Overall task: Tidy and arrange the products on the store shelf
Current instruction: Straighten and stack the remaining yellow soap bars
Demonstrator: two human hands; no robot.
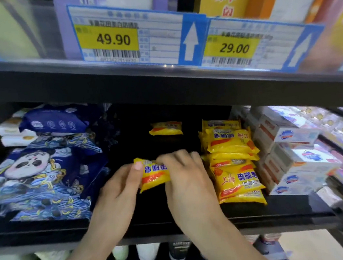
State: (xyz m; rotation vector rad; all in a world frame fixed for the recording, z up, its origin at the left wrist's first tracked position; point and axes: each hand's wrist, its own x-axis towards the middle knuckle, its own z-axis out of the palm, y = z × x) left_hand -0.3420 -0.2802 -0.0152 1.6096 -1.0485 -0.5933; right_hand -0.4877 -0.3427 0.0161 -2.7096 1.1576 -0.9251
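A yellow soap packet (153,177) with red and blue print is held between both hands over the black middle shelf (150,217). My left hand (118,195) grips its left end, thumb on top. My right hand (187,177) curls over its right end and top edge. A stack of several matching yellow soap packets (233,163) stands just right of my right hand. One more yellow packet (166,128) lies alone deep at the back of the shelf.
Blue panda-print packs (38,177) fill the shelf's left side, with white packs (11,132) behind. White boxed soaps (289,155) are stacked to the right of the yellow stack. Price tags (127,36) hang on the shelf above. Bottles (147,253) stand below.
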